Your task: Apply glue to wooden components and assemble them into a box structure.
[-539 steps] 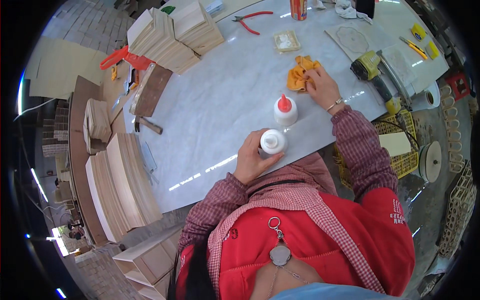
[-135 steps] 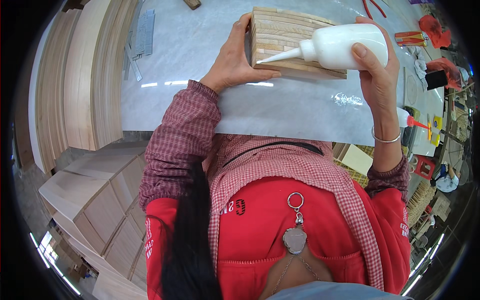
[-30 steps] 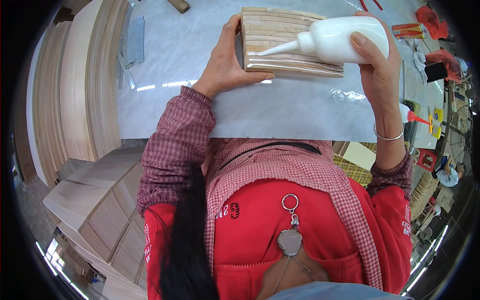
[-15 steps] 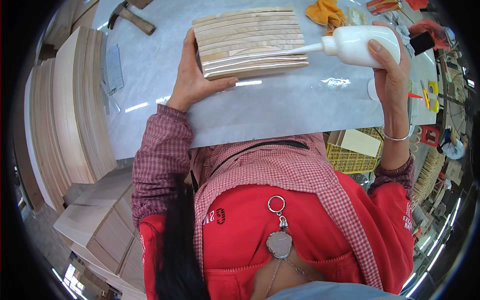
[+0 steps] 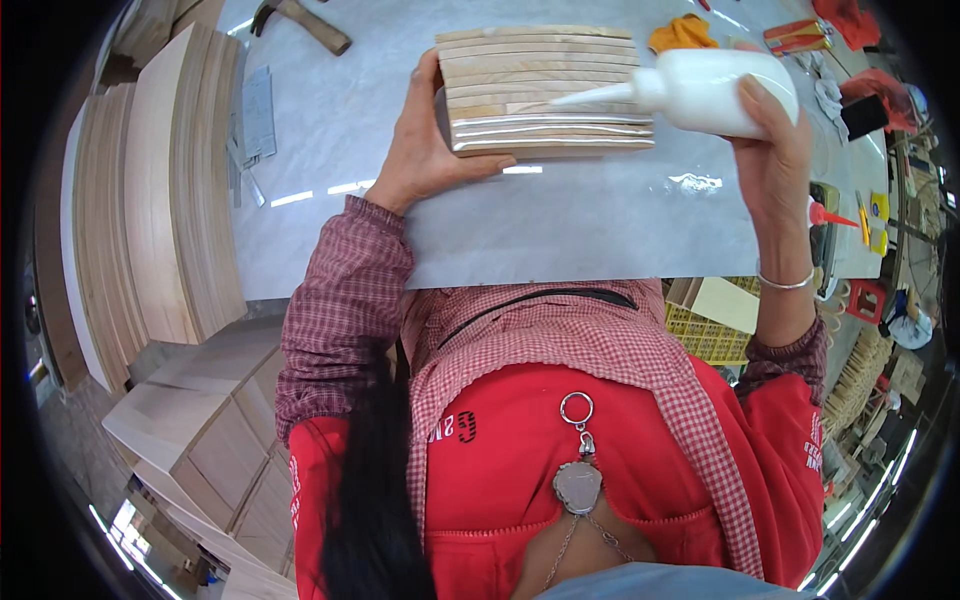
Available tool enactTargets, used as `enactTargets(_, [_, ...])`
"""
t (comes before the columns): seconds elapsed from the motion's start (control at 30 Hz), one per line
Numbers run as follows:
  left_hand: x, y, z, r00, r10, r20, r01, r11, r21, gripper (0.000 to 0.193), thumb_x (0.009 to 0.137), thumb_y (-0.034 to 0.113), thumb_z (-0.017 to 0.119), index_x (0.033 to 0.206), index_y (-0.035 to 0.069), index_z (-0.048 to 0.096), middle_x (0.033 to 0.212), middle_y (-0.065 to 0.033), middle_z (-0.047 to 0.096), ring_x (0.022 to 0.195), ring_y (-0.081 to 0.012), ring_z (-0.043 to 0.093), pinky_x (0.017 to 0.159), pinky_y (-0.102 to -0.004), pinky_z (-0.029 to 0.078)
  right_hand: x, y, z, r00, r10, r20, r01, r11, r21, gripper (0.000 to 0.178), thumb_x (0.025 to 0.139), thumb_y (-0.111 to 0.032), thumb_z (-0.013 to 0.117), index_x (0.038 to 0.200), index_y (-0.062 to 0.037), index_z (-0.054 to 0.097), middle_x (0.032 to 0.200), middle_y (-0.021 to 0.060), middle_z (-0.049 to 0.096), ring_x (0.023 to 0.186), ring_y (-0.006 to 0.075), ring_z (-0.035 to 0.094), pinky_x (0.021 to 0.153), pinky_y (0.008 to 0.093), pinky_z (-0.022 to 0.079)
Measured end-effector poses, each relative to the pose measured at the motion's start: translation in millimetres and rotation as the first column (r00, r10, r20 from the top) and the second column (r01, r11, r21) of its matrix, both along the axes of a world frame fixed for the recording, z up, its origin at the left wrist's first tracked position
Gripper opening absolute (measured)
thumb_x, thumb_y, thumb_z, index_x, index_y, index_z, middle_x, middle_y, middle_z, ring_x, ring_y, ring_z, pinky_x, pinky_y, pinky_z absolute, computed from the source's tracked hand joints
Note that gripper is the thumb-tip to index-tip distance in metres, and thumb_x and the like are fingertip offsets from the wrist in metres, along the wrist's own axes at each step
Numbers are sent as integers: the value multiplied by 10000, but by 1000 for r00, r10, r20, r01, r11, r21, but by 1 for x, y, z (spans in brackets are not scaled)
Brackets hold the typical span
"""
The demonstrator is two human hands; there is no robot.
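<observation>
A stack of thin wooden boards (image 5: 545, 75) rests on the pale table, edges facing up. My left hand (image 5: 425, 150) grips its left end, thumb along the near side and fingers round the far corner. White glue lines run along the board edges nearest me. In my right hand (image 5: 775, 140) is a white squeeze bottle (image 5: 715, 95), tilted on its side. Its long thin nozzle points left, with the tip over the stack just beyond the glued edges; whether it touches the wood I cannot tell.
A hammer (image 5: 305, 22) and a grey metal plate (image 5: 258, 112) lie at the left of the table (image 5: 560, 230). Tall stacks of wooden panels (image 5: 165, 190) stand beyond its left edge. An orange cloth (image 5: 683, 33), a red-tipped bottle (image 5: 825, 214) and a dark phone-like object (image 5: 863, 117) are on the right.
The nozzle tip has moved left along the stack, and the bottle with it slightly. More glue shows along the near edges. The whole view has shifted a little.
</observation>
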State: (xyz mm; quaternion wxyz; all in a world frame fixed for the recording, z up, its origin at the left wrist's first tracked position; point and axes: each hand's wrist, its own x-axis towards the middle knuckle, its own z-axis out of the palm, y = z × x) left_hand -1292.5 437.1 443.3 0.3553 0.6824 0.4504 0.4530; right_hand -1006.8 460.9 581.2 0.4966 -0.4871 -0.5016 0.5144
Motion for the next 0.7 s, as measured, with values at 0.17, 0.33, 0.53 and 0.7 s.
enactTargets(0.17, [0,-1,1,1000,20,13,-20,1000,-12,1162,454,277,865,1368,97,171,1282,-169,366,1154,-342,428,996,-422,365,-65,3,-2,999,-22,27,23,999,-37,447,778,-169,599,1178,0,493,1050,140,537,909,206,529,788,265,446])
enactTargets(0.33, [1,0,4,999,28,-21,-28,1000,8,1168,448,286,866,1368,95,172,1284,-166,365,1152,-339,431,1000,-420,362,-74,15,-14,1000,16,-24,-15,999,41,357,721,-109,617,1049,11,539,901,122,563,785,196,534,714,268,445])
enactTargets(0.53, [0,1,2,1000,20,-14,-20,1000,9,1181,439,296,867,1370,99,168,1285,-164,365,1162,-340,425,1000,-421,364,-72,10,-3,999,14,-42,-14,1000,1,419,690,-17,594,1088,23,469,907,115,523,800,181,494,732,231,423])
enactTargets(0.7, [1,1,-2,1000,17,6,-17,1000,-11,1193,432,302,867,1374,103,163,1285,-165,370,1166,-342,425,992,-423,371,-39,7,1,982,12,188,-26,997,67,422,780,-150,594,1170,-16,504,1040,131,542,904,197,529,782,243,437])
